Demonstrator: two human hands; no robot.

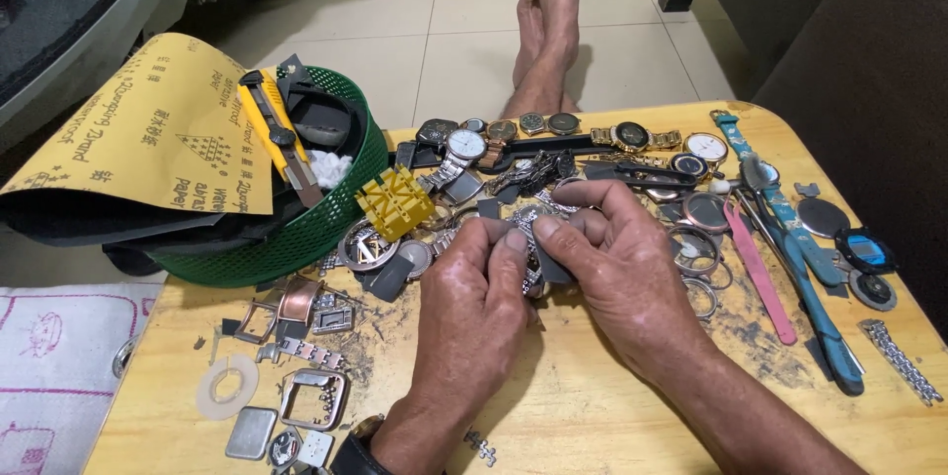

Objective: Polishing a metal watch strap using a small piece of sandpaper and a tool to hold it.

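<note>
My left hand [472, 307] and my right hand [617, 273] meet over the middle of a small wooden table [592, 416]. Together they pinch a silver metal watch part [531, 260], with a small dark grey sheet [551, 263] wrapped around it between thumbs and fingers. Most of the part is hidden by my fingers. A dark watch sits on my left wrist [357, 447]. Right behind my hands lies a heap of watches and watch cases [513, 154].
A green mesh basket [326, 223] at the left holds a yellow utility knife [278, 134] and yellow sandpaper sheets [148, 129]. A yellow plastic block [395, 201] sits beside it. Blue tools [805, 268], a pink stick [760, 273] and rings lie right. My bare feet [548, 21] rest beyond the table.
</note>
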